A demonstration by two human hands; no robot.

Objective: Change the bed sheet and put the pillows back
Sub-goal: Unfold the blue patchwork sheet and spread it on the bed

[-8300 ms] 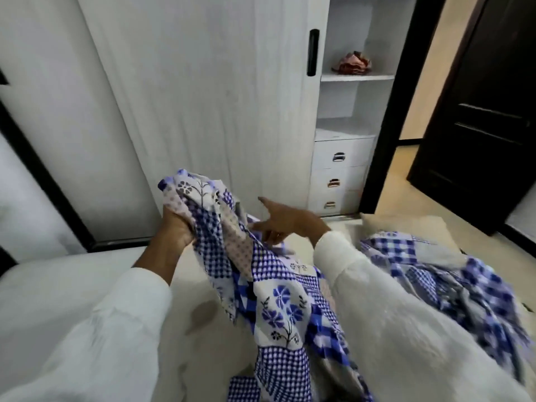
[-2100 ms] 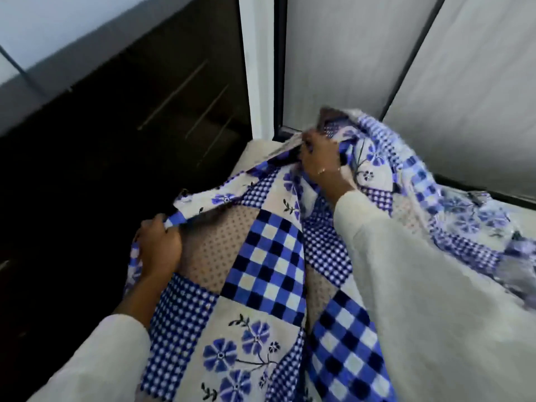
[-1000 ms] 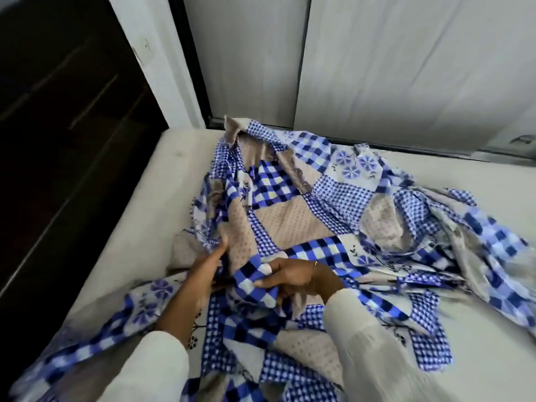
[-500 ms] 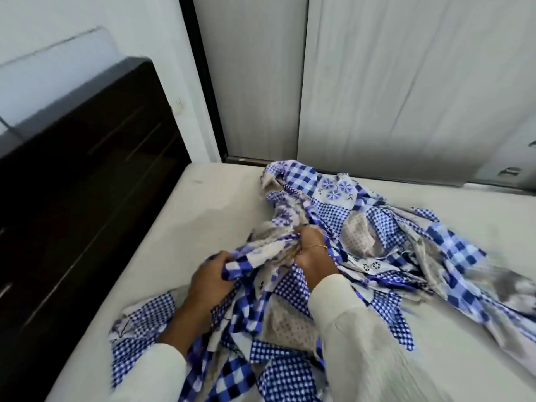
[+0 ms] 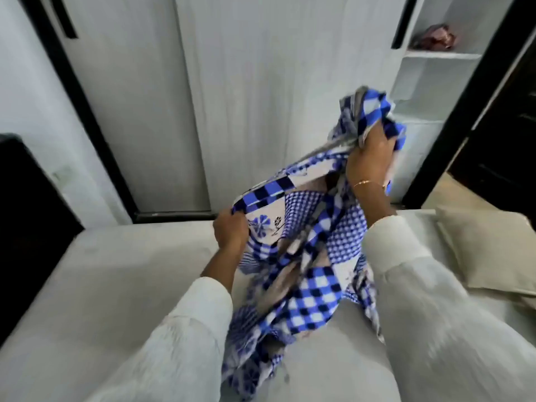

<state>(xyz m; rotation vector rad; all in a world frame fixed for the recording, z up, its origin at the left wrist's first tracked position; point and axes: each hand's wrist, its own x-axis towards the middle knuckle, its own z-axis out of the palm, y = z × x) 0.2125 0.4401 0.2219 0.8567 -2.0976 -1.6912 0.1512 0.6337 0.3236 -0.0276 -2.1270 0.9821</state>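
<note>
2 fists, left hand (image 5: 230, 232), right hand (image 5: 369, 158), gripping bed sheet (image 5: 307, 256)

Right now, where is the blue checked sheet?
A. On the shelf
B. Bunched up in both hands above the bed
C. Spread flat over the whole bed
B: the left hand and the raised right hand both grip the bunched blue checked sheet above the bare mattress.

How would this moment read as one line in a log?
step: gathering sheet | left hand: grips patchwork sheet edge | right hand: lifts bunched sheet | mattress: bare | pillow: at right
</note>
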